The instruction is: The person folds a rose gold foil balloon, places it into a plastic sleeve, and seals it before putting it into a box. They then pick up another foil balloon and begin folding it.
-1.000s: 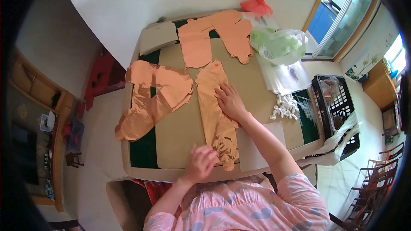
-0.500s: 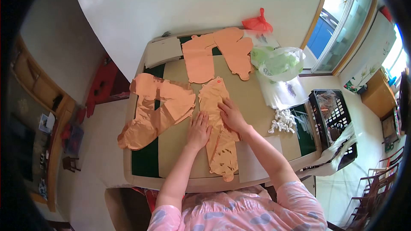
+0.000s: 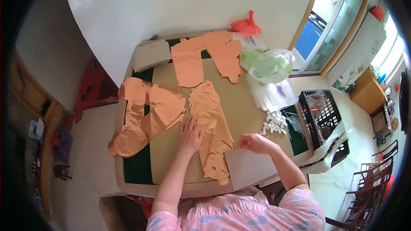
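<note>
A flat, deflated orange foil balloon (image 3: 212, 119) lies lengthwise before me, its lower part folded over and creased. My left hand (image 3: 191, 137) rests on its left edge with the fingers stretched out, open. My right hand (image 3: 257, 143) is beside the balloon's right edge, over a white sheet (image 3: 252, 167). Its fingers are curled into a pinch, and I cannot make out anything between them. To the left lies a crinkled copper-coloured foil balloon (image 3: 156, 117). Smoother orange foil balloons (image 3: 188, 66) lie at the far side of the table.
On the right are a green-and-white plastic bag (image 3: 269, 66), clear bags (image 3: 274, 96), a white tangled bundle (image 3: 274, 122) and clear sticks (image 3: 294, 124). A black crate (image 3: 323, 115) stands beyond the table's right edge. Grey boards (image 3: 152, 55) and a red bag (image 3: 247, 26) are at the back.
My right hand has lifted off the balloon and moved right and down, its fingers now curled. The left hand stays on the left edge. The whole view has shifted slightly.
</note>
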A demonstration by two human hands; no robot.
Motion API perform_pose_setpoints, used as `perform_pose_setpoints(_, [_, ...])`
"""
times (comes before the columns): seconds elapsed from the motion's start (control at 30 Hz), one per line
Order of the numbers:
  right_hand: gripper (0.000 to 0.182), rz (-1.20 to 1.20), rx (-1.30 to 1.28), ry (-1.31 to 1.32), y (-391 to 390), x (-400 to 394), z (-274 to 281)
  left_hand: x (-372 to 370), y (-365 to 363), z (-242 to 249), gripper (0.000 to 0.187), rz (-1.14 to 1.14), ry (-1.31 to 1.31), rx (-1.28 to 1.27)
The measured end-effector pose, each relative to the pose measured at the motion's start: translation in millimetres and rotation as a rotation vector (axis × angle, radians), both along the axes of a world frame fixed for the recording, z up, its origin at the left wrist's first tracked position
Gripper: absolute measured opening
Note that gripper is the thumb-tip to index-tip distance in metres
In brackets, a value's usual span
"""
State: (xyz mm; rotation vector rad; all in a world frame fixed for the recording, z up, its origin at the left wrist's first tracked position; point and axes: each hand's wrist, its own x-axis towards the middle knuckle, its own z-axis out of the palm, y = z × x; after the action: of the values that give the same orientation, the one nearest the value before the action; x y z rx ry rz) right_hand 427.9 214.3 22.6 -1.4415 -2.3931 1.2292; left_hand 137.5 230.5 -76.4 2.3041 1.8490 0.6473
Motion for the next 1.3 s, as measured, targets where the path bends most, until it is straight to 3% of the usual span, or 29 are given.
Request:
perform_pose_setpoints(0.1, [0.008,0.085,0.129,0.299,20.3,-39.3,29.9,0.5,-1.1,2.2,0.054,0.001,0.034,-0.019])
perform_pose_setpoints(0.17, [0.01,0.055,0.169,0.316,38.2,-77.5,40.5,-0.3,0.3,3.0,0.054,0.009,0.072,-0.061])
perform_pose_setpoints(0.23, [0.018,0.074,0.407,0.373,60.4,-110.6,23.8,-10.2,10.9,-28.3,0.054,-0.033,-0.141,-0.121])
perform_pose_setpoints(0.33, [0.027,-0.009,0.743,0.332,54.6,-133.6,-8.2,-19.3,17.2,-42.9,0.054,-0.015,-0.464,-0.223])
perform_pose_setpoints(0.47, [0.042,-0.062,0.691,-0.031,17.3,-120.2,-53.0,-8.8,20.2,-66.3,0.051,-0.12,-0.876,-0.135])
perform_pose_setpoints(0.53, [0.044,-0.091,0.702,-0.063,12.9,-114.8,-71.3,-4.2,13.8,-55.6,0.048,-0.111,-0.593,0.02])
perform_pose_setpoints(0.6, [0.042,-0.103,0.768,-0.059,9.2,-114.4,-73.4,-8.3,4.1,-28.1,0.045,-0.014,0.175,0.235])
perform_pose_setpoints(0.8, [0.042,-0.111,0.78,-0.07,10.4,-115.1,-77.0,-22.4,-6.4,29.8,0.039,0.204,-0.977,0.147])
perform_pose_setpoints(0.9, [0.043,-0.123,0.779,-0.063,9.2,-114.9,-77.8,-5.5,-26.5,34.1,0.035,-0.039,-0.34,0.059])
perform_pose_setpoints(1.0, [0.043,-0.135,0.795,-0.063,9.7,-114.4,-78.9,11.0,-45.0,22.9,0.034,-0.101,-0.063,0.166])
perform_pose_setpoints(1.3, [0.041,-0.207,0.736,-0.093,8.5,-110.1,-66.3,4.7,-47.7,13.4,0.044,-0.136,0.05,0.104])
